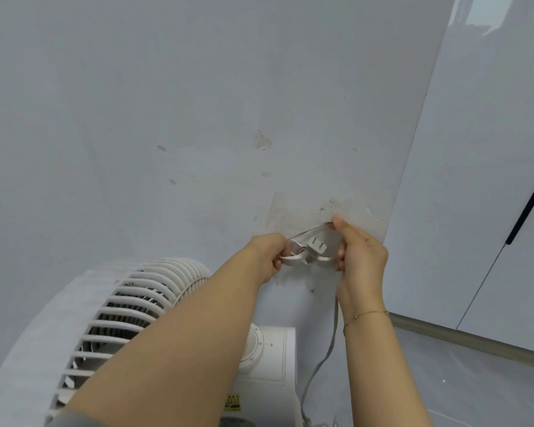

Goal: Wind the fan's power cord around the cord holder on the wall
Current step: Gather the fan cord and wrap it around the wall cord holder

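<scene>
— Right, where is the plug (316, 245) relative to the fan (130, 306)?

— Above and to the right of the fan's grille, up against the wall (198, 103). Its 2 flat prongs point up and slightly right, so its long axis runs steeply, tilted off vertical. The power cord (327, 343) leaves the loops by your right hand and hangs almost straight down along the wall, curving left toward the fan's base.

— And my hands?

— Your left hand (270, 257) has its fingers curled round the left end of the cord loops, just left of the plug. Your right hand (359, 257) grips the right end of the loops, thumb tip pressed to the wall above. Both are closed on the cord, with the plug between them.

— Can you see the cord holder?

— Only a pale piece behind the loops; I cannot tell its shape, nor whether the loops pass around it.

— Any writing?

— A yellow sticker (232, 402) on the fan's white base, below the round dial, carries dark marks too small to read.
</scene>
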A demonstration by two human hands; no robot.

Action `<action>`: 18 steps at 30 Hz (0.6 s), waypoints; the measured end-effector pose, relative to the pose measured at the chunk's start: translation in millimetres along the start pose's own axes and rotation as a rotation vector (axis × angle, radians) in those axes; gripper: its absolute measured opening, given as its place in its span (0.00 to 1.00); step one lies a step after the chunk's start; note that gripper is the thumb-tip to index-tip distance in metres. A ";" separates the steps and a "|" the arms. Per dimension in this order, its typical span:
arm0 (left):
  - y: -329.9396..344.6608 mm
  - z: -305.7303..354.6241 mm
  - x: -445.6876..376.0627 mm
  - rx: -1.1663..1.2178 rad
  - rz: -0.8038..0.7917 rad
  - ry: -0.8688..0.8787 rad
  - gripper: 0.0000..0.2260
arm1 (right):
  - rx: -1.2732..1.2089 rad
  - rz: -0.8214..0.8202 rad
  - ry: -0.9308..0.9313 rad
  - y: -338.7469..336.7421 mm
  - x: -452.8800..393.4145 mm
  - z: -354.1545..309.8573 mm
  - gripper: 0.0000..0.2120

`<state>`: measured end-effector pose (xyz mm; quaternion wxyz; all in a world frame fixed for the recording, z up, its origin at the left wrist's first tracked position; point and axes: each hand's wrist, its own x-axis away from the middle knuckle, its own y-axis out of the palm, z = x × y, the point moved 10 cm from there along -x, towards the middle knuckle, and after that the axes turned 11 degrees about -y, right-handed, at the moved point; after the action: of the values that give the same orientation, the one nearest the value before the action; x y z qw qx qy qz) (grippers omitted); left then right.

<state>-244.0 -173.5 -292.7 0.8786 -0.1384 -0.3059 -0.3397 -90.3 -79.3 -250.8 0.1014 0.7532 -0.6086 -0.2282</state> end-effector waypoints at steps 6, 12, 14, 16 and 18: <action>3.3 -3.1 20.5 -0.081 -0.176 -0.001 0.05 | 0.038 0.056 -0.158 -9.8 1.9 -9.7 0.09; -5.3 24.3 26.9 -0.553 0.094 0.494 0.24 | 0.091 0.112 -0.211 -29.6 4.1 -13.1 0.08; 2.2 31.8 31.3 -0.601 0.130 0.583 0.22 | 0.117 0.118 -0.220 -37.7 5.4 -11.9 0.09; 5.0 37.5 32.6 -0.660 0.199 0.624 0.21 | 0.142 0.127 -0.219 -47.6 5.5 -9.9 0.09; 2.0 42.6 35.3 -0.682 0.267 0.651 0.19 | 0.175 0.111 -0.218 -55.7 5.5 -5.7 0.10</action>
<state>-240.9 -170.8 -237.5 0.8691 -0.3427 0.1337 -0.3306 -38.3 -72.0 -271.0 -0.0186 0.6951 -0.6743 -0.2487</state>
